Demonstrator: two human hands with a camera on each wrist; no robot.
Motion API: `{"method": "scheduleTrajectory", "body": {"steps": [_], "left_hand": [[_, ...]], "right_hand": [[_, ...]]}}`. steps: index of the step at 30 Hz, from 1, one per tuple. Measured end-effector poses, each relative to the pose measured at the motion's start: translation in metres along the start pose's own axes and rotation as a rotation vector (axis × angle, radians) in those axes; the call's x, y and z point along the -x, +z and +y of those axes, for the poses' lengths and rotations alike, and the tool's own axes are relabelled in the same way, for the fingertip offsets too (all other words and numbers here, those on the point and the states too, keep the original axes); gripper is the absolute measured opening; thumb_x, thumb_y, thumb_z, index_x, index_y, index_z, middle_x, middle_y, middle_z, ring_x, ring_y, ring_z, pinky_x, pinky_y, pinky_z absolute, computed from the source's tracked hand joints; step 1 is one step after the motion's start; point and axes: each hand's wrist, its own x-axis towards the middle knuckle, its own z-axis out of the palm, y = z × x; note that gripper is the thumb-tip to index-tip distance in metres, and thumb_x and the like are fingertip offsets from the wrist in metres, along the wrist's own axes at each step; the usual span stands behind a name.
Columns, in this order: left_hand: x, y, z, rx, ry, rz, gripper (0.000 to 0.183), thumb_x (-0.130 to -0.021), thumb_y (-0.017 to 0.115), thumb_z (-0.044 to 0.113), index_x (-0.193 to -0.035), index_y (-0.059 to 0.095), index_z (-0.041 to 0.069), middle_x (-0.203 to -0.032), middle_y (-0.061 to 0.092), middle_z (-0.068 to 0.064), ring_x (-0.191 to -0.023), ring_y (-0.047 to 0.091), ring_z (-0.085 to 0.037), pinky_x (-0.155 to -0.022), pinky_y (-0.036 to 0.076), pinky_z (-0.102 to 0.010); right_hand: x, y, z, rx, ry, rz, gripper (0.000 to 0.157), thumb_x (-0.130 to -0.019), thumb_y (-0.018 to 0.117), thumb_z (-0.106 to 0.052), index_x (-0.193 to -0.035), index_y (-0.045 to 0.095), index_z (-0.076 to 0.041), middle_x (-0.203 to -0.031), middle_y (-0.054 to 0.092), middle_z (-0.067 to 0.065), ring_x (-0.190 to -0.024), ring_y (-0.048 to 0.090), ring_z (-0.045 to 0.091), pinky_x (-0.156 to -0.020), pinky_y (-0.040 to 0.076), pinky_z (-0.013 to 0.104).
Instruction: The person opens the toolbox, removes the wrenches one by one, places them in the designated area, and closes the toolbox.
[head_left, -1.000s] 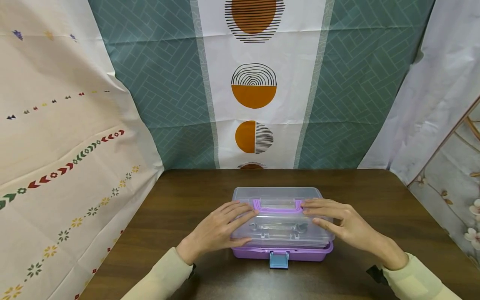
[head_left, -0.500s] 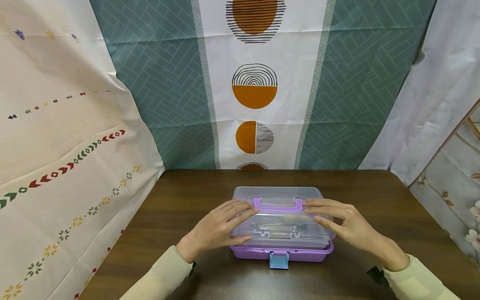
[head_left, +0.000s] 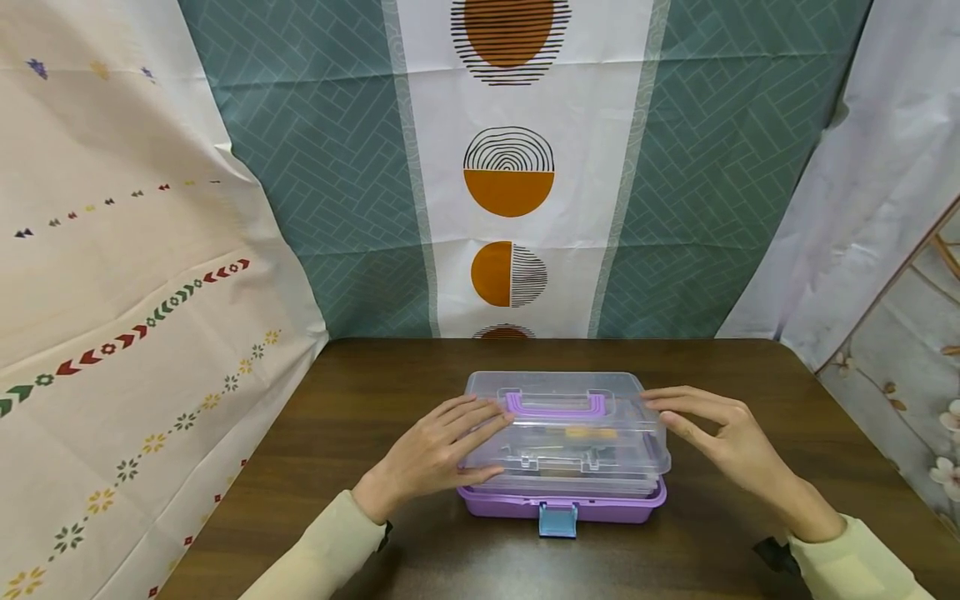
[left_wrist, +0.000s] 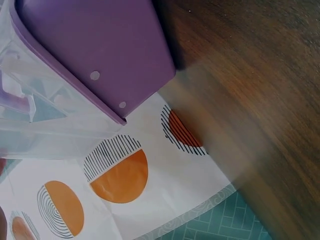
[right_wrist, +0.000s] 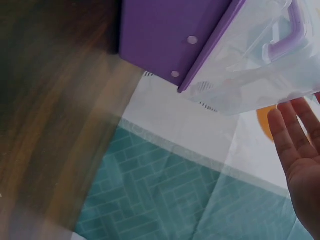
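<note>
A toolbox with a purple base [head_left: 502, 506] and a clear lid [head_left: 555, 382] stands on the table. The lid's front edge sits a little above the base's rim, and a blue latch [head_left: 558, 521] hangs down unfastened at the front. On top lies a purple handle [head_left: 555, 412]. My left hand [head_left: 442, 446] rests on the lid's left side, fingers extended towards the handle. At the lid's right edge is my right hand [head_left: 716, 429], its straight fingertips at the edge; the right wrist view shows these fingers [right_wrist: 287, 135] beside the clear plastic. Blurry contents, one orange, show through the lid.
The toolbox stands mid-table on a dark wooden tabletop [head_left: 390, 375]. Behind the table hangs a green and white patterned cloth [head_left: 345, 167]. A cream cloth [head_left: 150, 333] drapes along the left side and white floral cloth [head_left: 885, 400] along the right.
My right hand has moved right, from beside the handle to the lid's right edge. The lid's front has risen slightly, and an orange item shows through it. My left hand has stayed nearly still.
</note>
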Motion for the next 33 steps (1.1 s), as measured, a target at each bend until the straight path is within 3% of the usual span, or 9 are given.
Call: {"method": "scheduleTrajectory", "body": {"steps": [4,13,19,25,28,33], "left_hand": [[0.000,0.000,0.000,-0.026,0.017,0.027,0.061,-0.101,0.064,0.048,-0.143,0.062,0.004,-0.133,0.069,-0.009,-0.121,0.066,-0.025,-0.107,0.051,-0.040],[-0.002,-0.003,-0.001,-0.047,0.036,0.062,0.057,-0.099,0.068,0.046,-0.140,0.065,0.005,-0.128,0.071,-0.009,-0.116,0.068,-0.023,-0.103,0.053,-0.037],[-0.004,-0.003,-0.003,-0.034,0.032,0.076,0.062,-0.091,0.078,0.043,-0.138,0.066,0.004,-0.126,0.071,-0.009,-0.114,0.068,-0.024,-0.102,0.054,-0.038],[-0.006,-0.004,-0.004,-0.003,0.009,0.082,0.072,-0.078,0.091,0.039,-0.137,0.067,0.005,-0.123,0.071,-0.009,-0.114,0.068,-0.024,-0.102,0.054,-0.038],[-0.008,-0.004,-0.006,0.002,0.001,0.079,0.074,-0.076,0.093,0.039,-0.137,0.067,0.006,-0.123,0.071,-0.009,-0.113,0.067,-0.023,-0.102,0.054,-0.037],[-0.010,-0.005,-0.007,-0.014,0.000,0.070,0.072,-0.078,0.091,0.041,-0.137,0.068,0.007,-0.122,0.071,-0.008,-0.111,0.068,-0.023,-0.102,0.054,-0.036]], "right_hand": [[0.004,-0.002,0.002,0.005,0.095,0.015,0.042,-0.086,0.070,0.019,-0.119,0.077,-0.007,-0.121,0.074,0.011,-0.119,0.066,0.011,-0.102,0.046,0.016],[0.010,-0.001,0.013,0.101,0.315,0.059,0.026,-0.096,0.070,0.002,-0.118,0.078,-0.010,-0.115,0.075,0.004,-0.106,0.067,-0.002,-0.091,0.048,0.010],[0.017,0.001,0.025,0.066,0.505,-0.010,0.022,-0.105,0.064,-0.015,-0.123,0.075,-0.009,-0.113,0.077,0.001,-0.091,0.075,0.010,-0.080,0.053,0.016],[0.018,0.004,0.033,0.051,0.637,-0.081,0.030,-0.106,0.063,-0.022,-0.126,0.071,-0.001,-0.112,0.076,0.013,-0.080,0.076,0.014,-0.076,0.055,0.023],[0.019,0.008,0.037,-0.021,0.676,-0.125,0.029,-0.106,0.062,-0.018,-0.124,0.068,0.003,-0.109,0.074,0.015,-0.080,0.071,0.009,-0.074,0.060,0.029],[0.023,0.013,0.043,-0.270,0.713,-0.221,0.024,-0.110,0.051,-0.010,-0.116,0.058,0.012,-0.103,0.065,0.015,-0.084,0.069,0.012,-0.074,0.063,0.039]]}}
